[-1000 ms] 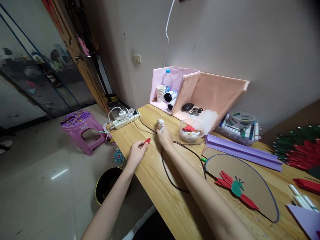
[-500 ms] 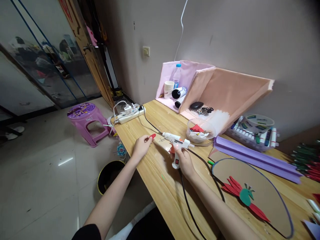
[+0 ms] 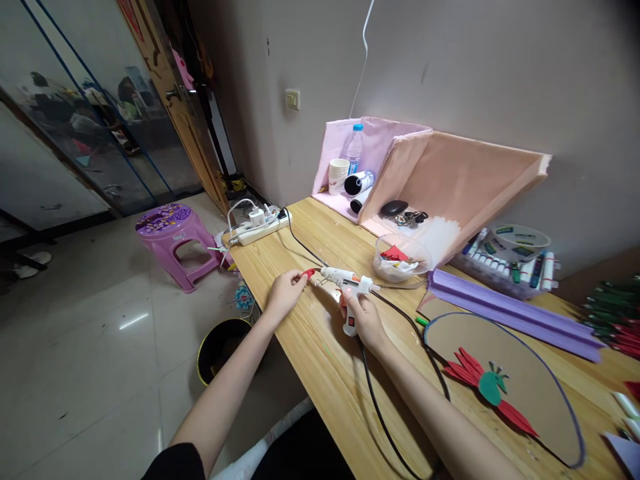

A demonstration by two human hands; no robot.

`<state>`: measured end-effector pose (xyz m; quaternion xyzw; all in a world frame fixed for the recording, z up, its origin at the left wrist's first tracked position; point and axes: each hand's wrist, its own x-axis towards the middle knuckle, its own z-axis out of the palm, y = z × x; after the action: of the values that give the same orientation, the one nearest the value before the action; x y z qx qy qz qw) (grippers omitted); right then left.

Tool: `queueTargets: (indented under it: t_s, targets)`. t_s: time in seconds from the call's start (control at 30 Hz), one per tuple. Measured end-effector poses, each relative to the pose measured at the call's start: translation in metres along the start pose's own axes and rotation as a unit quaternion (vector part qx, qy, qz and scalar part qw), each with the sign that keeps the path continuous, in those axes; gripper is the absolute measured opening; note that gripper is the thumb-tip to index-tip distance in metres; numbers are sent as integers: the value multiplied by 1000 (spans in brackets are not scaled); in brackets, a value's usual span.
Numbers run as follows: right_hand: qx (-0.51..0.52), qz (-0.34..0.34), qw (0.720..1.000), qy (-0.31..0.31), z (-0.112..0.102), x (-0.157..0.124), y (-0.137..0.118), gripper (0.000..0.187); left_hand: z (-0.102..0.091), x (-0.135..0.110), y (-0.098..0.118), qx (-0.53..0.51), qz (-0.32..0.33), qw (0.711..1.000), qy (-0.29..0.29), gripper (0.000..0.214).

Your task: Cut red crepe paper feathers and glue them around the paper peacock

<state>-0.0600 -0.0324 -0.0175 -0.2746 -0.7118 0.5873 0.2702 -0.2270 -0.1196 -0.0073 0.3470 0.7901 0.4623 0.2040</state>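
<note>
Between the thumb and fingers of my left hand (image 3: 287, 293) is a small red paper piece (image 3: 309, 273). My right hand (image 3: 367, 320) grips a white hot glue gun (image 3: 351, 282) by its handle, and a black cord (image 3: 373, 400) runs down from the handle. The gun's nozzle points left and reaches the red piece or lies very close to it; I cannot tell whether they touch. To the right lies a brown cardboard oval (image 3: 535, 373) with a blue rim. On it sits a green paper shape (image 3: 491, 388) with red petal-like pieces (image 3: 464, 367) on both sides.
A clear plastic bowl (image 3: 403, 259) with red and white scraps stands behind the glue gun. Farther right are a folded purple sheet (image 3: 510, 313) and a box of markers (image 3: 500, 270). A power strip (image 3: 260, 231) lies at the far left corner, near a pink stool (image 3: 173, 243).
The glue gun has moved slightly left, and its nozzle is now at the red paper piece. My left hand has shifted a little to the right with the piece.
</note>
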Motion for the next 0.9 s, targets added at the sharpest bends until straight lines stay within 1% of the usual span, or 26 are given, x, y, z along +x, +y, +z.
queueTargets:
  t_s: [0.27,0.5,0.7,0.9]
  targets:
    - [-29,-9,1000,3,0,0,2,47,0,1,-2,16,2,1000,2,28]
    - [-52,4,999,3,0,0,-2,49,0,0,-3,19,5,1000,2,29]
    - [-40,4,999,5,1,0,-5,49,1,2,-7,13,11,1000,8,27]
    - [-57,0,998,4,1,1,-3,48,1,3,-7,-13,14,1000,17,25]
